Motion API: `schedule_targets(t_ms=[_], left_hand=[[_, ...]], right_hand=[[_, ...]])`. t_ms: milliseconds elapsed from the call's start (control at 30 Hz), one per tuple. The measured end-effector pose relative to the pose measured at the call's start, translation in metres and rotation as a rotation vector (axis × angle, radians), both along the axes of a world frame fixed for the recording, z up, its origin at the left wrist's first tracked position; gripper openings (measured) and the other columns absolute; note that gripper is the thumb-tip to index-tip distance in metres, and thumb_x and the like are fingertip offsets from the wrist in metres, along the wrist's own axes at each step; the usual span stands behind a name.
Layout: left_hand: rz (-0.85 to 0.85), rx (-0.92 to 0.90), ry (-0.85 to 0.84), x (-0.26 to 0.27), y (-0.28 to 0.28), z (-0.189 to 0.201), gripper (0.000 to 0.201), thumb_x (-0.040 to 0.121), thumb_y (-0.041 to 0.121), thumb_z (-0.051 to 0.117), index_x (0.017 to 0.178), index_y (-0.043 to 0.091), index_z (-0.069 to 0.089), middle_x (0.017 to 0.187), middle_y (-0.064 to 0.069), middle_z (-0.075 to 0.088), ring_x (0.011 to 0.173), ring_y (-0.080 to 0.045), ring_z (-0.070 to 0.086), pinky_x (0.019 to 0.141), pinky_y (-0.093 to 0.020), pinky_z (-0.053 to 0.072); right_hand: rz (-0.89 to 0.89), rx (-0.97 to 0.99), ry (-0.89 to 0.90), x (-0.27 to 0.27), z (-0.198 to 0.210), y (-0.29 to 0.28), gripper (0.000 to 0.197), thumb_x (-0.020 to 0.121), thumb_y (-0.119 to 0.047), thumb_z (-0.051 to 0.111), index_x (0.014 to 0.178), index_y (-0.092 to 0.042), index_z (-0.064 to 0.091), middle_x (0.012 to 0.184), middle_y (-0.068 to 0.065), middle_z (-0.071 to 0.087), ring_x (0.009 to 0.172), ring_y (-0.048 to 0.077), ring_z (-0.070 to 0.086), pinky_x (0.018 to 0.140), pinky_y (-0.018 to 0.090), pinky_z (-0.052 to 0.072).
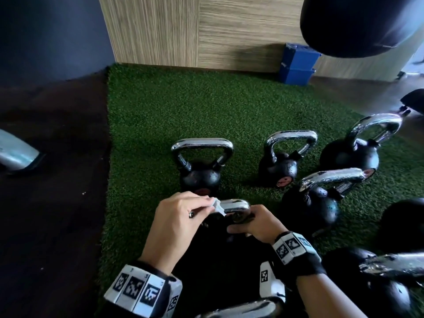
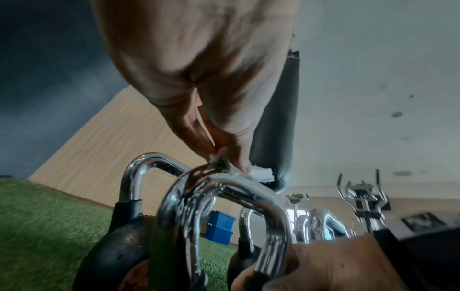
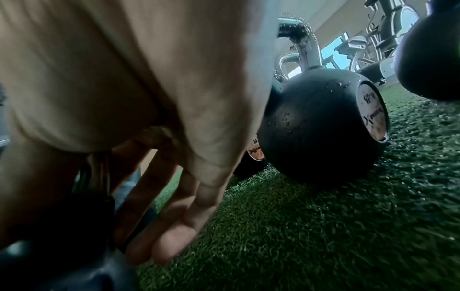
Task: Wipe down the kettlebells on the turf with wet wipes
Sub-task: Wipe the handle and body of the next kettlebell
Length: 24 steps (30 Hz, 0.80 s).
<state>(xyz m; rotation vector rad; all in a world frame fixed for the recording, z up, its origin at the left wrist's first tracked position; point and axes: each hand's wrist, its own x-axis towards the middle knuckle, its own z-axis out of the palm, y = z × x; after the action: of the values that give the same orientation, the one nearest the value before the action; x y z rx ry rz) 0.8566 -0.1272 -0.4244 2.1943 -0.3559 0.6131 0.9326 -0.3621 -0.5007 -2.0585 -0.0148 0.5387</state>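
Nearest the person, at the near edge of the turf (image 1: 146, 115), stands the kettlebell being cleaned (image 1: 220, 228), its black body mostly hidden under the two hands. The left hand (image 1: 176, 216) pinches a small white wet wipe (image 1: 217, 206) between thumb and fingertips and presses it onto the left end of the chrome handle (image 1: 236, 206). The left wrist view shows the wipe bunched right on the bend of the bar, which is likely where grime collects. The right hand (image 1: 254, 223) rests against the right side of the same kettlebell, below the handle. Its fingers (image 3: 159, 232) lie long and fairly straight down the dark body, nothing clamped in them, so I judge it is only steadying the weight so it does not rock under the rubbing.

Just behind stands a second kettlebell (image 1: 200, 166), upright, handle facing the person. To the right a third (image 1: 281, 160) and a fourth (image 1: 351, 148) sit in a rough row, and a larger one (image 1: 314, 203) lies tilted nearer the right edge of the turf. Beads of water show on their handles and bodies. Grouped close like this, each can be reached without moving.

Round pale or reddish discs on the bodies carry a mark like an X and some digits, too blurred to read.

At the far edge of the turf, two stacked blue boxes (image 1: 298, 65) stand against the wooden wall panel (image 1: 206, 31).
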Motion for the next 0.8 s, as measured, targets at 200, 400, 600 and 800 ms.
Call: schedule_targets(t_ms=[200, 400, 600, 800], left_hand=[[-0.009, 0.013, -0.015, -0.004, 0.000, -0.007, 0.020, 0.082, 0.013, 0.085, 0.101, 0.017, 0.083, 0.100, 0.011, 0.078, 0.093, 0.000, 0.073, 0.085, -0.022, 0.056], [0.105, -0.300, 0.045, -0.021, 0.024, -0.036, 0.025, 0.076, 0.016, 0.086, 0.101, 0.017, 0.082, 0.098, 0.016, 0.079, 0.092, 0.004, 0.074, 0.083, -0.012, 0.056], [0.106, -0.497, 0.132, -0.024, 0.023, -0.058, 0.025, 0.078, 0.015, 0.085, 0.103, 0.017, 0.082, 0.099, 0.014, 0.080, 0.097, -0.004, 0.076, 0.084, -0.013, 0.056], [0.135, -0.672, 0.321, -0.023, 0.022, -0.081, 0.024, 0.074, 0.022, 0.084, 0.097, 0.026, 0.082, 0.097, 0.012, 0.080, 0.097, -0.005, 0.076, 0.084, -0.013, 0.056]], right_hand=[[0.006, -0.046, -0.033, 0.001, -0.003, -0.005, 0.075, 0.030, -0.075, 0.089, 0.088, -0.028, 0.078, 0.081, -0.003, 0.079, 0.075, 0.012, 0.073, 0.078, 0.038, 0.060], [-0.026, -0.048, -0.061, 0.000, -0.007, -0.008, 0.072, 0.028, -0.076, 0.088, 0.079, -0.027, 0.077, 0.073, -0.006, 0.076, 0.064, 0.005, 0.068, 0.065, 0.029, 0.054], [-0.006, -0.031, -0.063, -0.002, -0.005, -0.006, 0.077, 0.030, -0.077, 0.087, 0.086, -0.025, 0.078, 0.081, -0.002, 0.078, 0.073, 0.012, 0.071, 0.071, 0.034, 0.056], [-0.013, -0.018, -0.059, -0.003, -0.001, -0.008, 0.073, 0.034, -0.073, 0.088, 0.088, -0.023, 0.079, 0.081, 0.000, 0.078, 0.070, 0.009, 0.069, 0.068, 0.029, 0.051]])
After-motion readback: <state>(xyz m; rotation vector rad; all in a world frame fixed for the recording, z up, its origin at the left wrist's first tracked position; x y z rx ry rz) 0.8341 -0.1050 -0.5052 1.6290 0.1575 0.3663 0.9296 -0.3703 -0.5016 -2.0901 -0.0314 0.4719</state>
